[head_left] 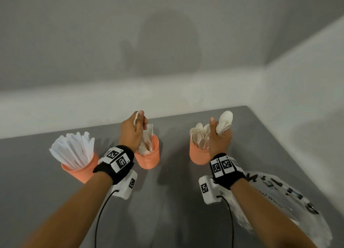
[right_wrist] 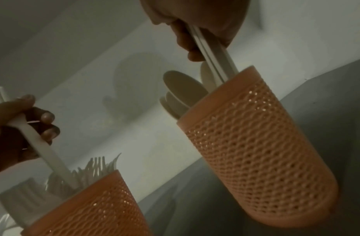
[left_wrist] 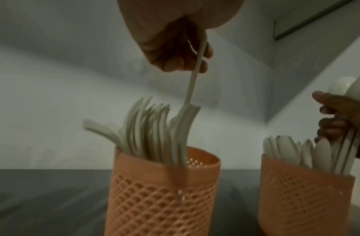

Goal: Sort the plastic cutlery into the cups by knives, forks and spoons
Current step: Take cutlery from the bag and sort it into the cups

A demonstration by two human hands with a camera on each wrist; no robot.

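The left hand (head_left: 133, 130) grips a white plastic fork (left_wrist: 195, 70), handle down in the middle orange mesh plastic cup (head_left: 149, 157) of forks. The right hand (head_left: 219, 138) clasps several white plastic spoons (head_left: 224, 122) over the right orange mesh cup (head_left: 197, 154). White plastic knives (head_left: 74, 149) fill the left orange mesh cup (head_left: 81, 170).

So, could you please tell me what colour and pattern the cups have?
The cups are orange with a perforated lattice pattern, clearest in the left wrist view.

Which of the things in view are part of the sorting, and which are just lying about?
Job: knife cup; fork cup, where the left hand holds a fork; spoon cup, where the right hand holds spoons.
Lying about: plastic bag on the table.
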